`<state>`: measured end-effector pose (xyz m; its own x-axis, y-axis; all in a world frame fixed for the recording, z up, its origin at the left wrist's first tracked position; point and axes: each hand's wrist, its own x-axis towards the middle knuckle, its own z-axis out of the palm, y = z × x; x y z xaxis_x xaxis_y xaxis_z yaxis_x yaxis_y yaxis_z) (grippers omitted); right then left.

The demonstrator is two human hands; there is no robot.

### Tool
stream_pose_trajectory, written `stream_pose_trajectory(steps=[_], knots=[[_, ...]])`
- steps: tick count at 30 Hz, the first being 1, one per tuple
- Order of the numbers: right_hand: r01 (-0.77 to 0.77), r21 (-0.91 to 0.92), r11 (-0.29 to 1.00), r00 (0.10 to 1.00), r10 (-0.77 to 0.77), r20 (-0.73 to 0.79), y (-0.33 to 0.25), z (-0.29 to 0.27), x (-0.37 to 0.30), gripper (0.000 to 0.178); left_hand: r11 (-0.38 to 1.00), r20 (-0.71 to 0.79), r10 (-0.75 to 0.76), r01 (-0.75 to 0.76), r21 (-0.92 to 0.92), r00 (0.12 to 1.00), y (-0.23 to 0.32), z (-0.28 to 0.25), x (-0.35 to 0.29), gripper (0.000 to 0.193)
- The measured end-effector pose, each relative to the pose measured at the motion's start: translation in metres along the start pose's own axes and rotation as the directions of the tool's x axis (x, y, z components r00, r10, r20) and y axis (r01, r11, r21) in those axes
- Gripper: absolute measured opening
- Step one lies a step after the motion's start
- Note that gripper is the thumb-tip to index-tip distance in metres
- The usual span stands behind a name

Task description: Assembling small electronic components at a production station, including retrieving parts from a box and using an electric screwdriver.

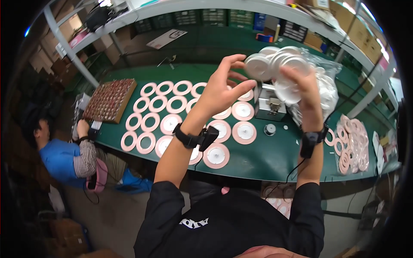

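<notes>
My right hand (304,88), somewhat blurred, grips a loose bunch of round white plastic discs (258,66) above the table. My left hand (221,91) is raised just left of the bunch, with its fingers curved and apart and nothing seen in them. Whether its fingertips touch the nearest disc I cannot tell. Beneath and left of it, flat pink rings (177,104) lie in rows. Several rings nearer me have a white disc in the middle, such as the pink ring with a white centre (216,155). Behind my right hand rests a clear bag of white discs (329,92).
A small metal fixture (271,104) stands below the held discs, with a round metal piece (269,129) beside it. Bagged pink rings (355,144) lie at the right. At the left are a gridded tray (109,99) and a seated person in blue (62,159). A shelf beam (172,9) crosses the back.
</notes>
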<state>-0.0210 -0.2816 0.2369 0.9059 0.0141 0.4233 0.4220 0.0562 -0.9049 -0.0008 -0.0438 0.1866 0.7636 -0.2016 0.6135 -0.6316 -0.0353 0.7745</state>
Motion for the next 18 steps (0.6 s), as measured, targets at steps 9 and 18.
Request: stream_pose_trajectory(steps=[9, 18], knots=[[-0.491, 0.282, 0.824, 0.860, 0.407, 0.308, 0.156, 0.106, 0.054, 0.046, 0.908, 0.009, -0.417, 0.417, 0.047, 0.909, -0.084, -0.109, -0.040, 0.031], [-0.665, 0.228, 0.711, 0.732, 0.558, 0.392, 0.241, 0.144, 0.084, 0.046, 0.802, 0.003, -0.592, 0.590, -0.095, 0.806, -0.170, -0.148, -0.066, 0.028]])
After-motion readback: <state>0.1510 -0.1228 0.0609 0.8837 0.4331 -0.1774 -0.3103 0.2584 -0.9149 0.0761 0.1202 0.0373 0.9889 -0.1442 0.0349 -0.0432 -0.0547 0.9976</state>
